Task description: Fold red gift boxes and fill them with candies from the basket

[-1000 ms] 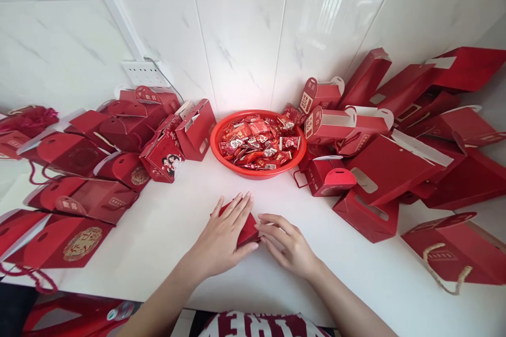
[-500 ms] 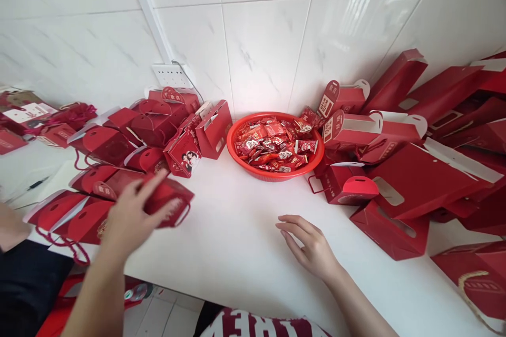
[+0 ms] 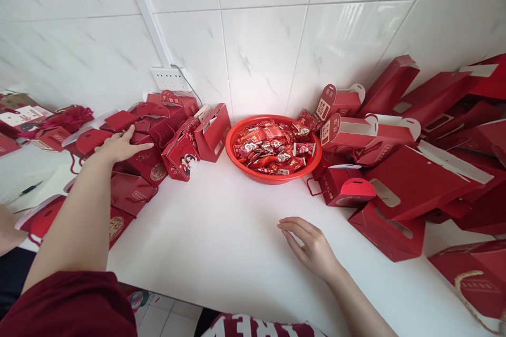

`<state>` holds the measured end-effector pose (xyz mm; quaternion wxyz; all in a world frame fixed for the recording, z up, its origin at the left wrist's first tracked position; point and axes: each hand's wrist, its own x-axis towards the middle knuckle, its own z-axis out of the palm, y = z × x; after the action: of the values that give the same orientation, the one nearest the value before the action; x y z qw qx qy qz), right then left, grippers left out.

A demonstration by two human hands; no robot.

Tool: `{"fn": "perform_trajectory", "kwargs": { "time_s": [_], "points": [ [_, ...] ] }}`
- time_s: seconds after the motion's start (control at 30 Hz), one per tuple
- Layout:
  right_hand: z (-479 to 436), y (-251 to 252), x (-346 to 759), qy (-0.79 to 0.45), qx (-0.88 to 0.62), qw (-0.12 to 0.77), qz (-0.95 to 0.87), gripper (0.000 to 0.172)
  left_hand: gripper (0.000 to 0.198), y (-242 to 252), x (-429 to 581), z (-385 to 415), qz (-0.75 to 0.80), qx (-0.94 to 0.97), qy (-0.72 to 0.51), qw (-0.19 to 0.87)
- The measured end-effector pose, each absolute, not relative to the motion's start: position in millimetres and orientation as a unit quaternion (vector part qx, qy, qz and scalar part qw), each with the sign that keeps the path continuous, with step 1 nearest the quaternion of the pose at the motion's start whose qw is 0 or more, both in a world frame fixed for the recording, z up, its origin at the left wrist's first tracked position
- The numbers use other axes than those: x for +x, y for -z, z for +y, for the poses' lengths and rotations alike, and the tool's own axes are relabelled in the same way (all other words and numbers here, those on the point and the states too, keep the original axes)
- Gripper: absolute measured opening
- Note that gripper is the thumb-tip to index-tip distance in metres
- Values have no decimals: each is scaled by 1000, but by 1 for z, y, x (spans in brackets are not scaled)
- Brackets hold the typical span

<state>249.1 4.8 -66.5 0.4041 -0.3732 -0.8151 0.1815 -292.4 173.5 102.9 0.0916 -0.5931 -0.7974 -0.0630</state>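
My left hand [image 3: 114,148] reaches over the cluster of red gift boxes on the left, its fingers spread across the top of one box [image 3: 148,160]. Whether it presses on that box or only hovers, I cannot tell. Beside it stands a red box with a cartoon couple [image 3: 185,160]. My right hand [image 3: 312,246] is low over the white table [image 3: 205,231], fingers loosely bent and apart, with nothing in them. Beyond it sits a red plastic basket [image 3: 272,178] full of red-wrapped sweets [image 3: 272,145].
Many red boxes and bags [image 3: 427,179] crowd the right side, some tipped over. A white socket strip [image 3: 169,79] is on the tiled wall behind. At far left are a pen [image 3: 29,188] on paper and part of another person's arm [image 3: 10,229].
My left hand has moved back and left, off the small red box it was on at the front. That box now sits in line with the left cluster. My right hand has stayed still.
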Motion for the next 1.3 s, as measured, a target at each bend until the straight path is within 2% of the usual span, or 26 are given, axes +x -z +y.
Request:
{"fn": "perform_trajectory", "kwargs": {
  "time_s": [0.1, 0.17, 0.37, 0.53, 0.8, 1.3],
  "points": [
    [4, 67, 249, -182, -371, 401, -817, 27, 117, -92, -310, 186, -821, -558, 109, 43],
    [4, 67, 249, -183, -367, 399, -820, 27, 118, -87, -320, 191, -797, -579, 159, 68],
    [5, 67, 247, -185, -361, 399, -822, 27, 115, -72, -330, 202, -756, -598, 220, 149],
    [6, 65, 248, -182, -365, 401, -820, 26, 96, -67, -326, 210, -722, -624, 245, 172],
    [5, 65, 248, -184, -363, 397, -823, 25, 83, -71, -321, 208, -701, -652, 234, 169],
    [5, 64, 248, -190, -363, 399, -820, 22, 93, -88, -305, 196, -717, -659, 180, 136]
  ]
}}
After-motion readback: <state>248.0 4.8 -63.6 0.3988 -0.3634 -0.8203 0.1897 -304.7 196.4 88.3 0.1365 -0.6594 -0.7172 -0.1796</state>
